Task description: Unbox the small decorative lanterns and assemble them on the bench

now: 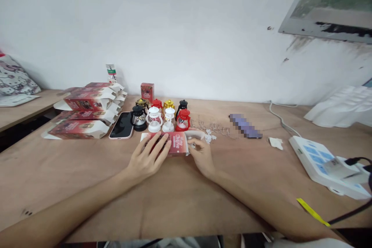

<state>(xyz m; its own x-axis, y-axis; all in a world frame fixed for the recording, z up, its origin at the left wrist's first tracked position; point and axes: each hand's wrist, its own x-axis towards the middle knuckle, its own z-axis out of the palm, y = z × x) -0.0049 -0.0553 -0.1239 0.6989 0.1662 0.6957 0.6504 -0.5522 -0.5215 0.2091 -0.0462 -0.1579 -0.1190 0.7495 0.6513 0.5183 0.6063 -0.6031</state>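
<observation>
- One red printed cardboard box (178, 144) lies under the spread, unclenched left hand (148, 157).
- Right hand (202, 156) curls at its open end, grip unclear.

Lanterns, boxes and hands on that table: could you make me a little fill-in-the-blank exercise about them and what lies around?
1. The left hand rests with spread fingers on a box that is mostly ____.
2. In the front row of small lanterns, the middle two are ____.
3. The phone lies to the ____ of the lanterns.
4. The thin strip near the front right of the table is ____.

Missing words: red; white; left; yellow.
</observation>
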